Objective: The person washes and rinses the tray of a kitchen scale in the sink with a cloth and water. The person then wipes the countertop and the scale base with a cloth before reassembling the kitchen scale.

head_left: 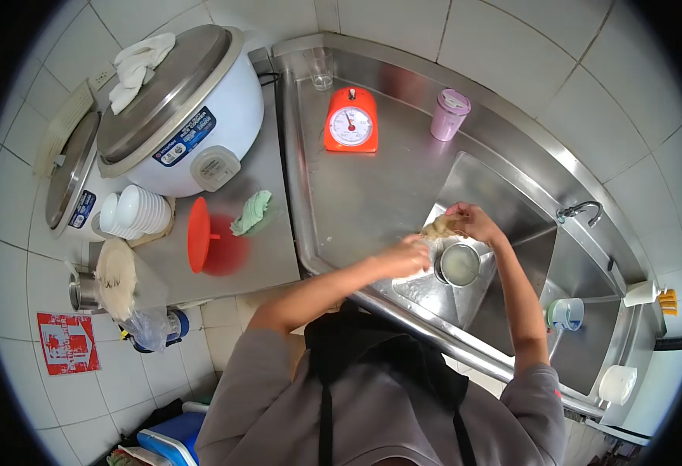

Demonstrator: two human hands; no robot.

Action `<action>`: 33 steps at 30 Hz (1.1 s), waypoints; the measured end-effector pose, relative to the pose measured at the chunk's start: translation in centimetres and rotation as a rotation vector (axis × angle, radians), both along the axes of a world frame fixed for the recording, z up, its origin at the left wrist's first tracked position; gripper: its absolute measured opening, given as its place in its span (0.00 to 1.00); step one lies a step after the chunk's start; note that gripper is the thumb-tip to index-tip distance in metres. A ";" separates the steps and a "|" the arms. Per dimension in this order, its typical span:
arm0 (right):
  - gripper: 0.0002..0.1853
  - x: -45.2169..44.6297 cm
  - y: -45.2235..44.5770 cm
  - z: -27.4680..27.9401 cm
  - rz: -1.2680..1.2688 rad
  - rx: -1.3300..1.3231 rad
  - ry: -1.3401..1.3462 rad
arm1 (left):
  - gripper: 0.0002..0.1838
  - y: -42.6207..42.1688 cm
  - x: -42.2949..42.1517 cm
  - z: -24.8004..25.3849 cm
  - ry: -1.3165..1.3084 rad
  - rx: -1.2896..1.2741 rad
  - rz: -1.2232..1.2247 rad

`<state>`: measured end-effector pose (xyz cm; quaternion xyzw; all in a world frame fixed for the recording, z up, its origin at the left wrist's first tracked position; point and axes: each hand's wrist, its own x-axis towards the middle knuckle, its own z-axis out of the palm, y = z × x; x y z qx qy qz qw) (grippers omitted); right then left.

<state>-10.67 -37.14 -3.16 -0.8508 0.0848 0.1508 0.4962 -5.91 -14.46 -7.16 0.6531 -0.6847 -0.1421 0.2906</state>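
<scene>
Over the near left edge of the sink (465, 186), my right hand (474, 224) grips a knobbly pale-tan piece that looks like ginger root (440, 227). My left hand (407, 258) is closed beside it, fingers curled toward the tan piece; what it holds, if anything, is too small to tell. Just below both hands stands a round metal pot (460, 265) with cloudy, pale liquid in it. A bright white patch, perhaps glare or a sheet, lies behind the hands.
On the steel counter stand an orange kitchen scale (352, 120), a lilac lidded cup (450, 115) and a clear glass (321, 70). Left are a large rice cooker (193, 116), stacked white bowls (140, 210), a red lid (199, 234) and green cloth (252, 212). A faucet (581, 211) projects at right.
</scene>
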 end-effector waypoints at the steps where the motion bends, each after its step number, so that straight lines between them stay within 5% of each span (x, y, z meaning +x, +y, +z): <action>1: 0.13 0.2 0.3 0.0 -0.019 -0.300 -0.119 | 0.08 1.1 2.1 0.3 0.036 0.050 0.108; 6: 0.14 1.6 2.1 -0.8 -0.245 0.034 -0.300 | 0.13 8.7 11.4 2.3 0.071 0.374 0.595; 11: 0.16 4.8 8.7 3.7 -0.310 0.438 -0.341 | 0.21 9.0 11.5 5.8 0.473 0.051 0.656; 14: 0.20 8.5 11.5 2.0 -0.343 0.757 -0.440 | 0.24 7.1 13.6 3.4 0.558 -0.080 0.669; 16: 0.22 9.3 11.9 -3.1 -0.161 0.120 -0.302 | 0.20 7.5 14.9 3.4 0.470 -0.125 0.720; 17: 0.23 9.1 13.2 -4.6 -0.016 0.003 -0.247 | 0.18 7.9 15.4 3.7 0.569 -0.149 0.746; 20: 0.27 8.6 18.5 -8.3 0.490 -0.633 -0.477 | 0.09 9.1 15.5 5.7 0.817 -0.225 0.816; 26: 0.26 7.1 20.4 -7.0 0.941 -0.441 -0.571 | 0.09 10.2 14.7 10.3 0.765 -0.296 0.802; 33: 0.19 -1.9 13.7 -5.4 0.937 -0.156 -0.469 | 0.09 9.1 12.0 12.0 0.795 -0.355 0.814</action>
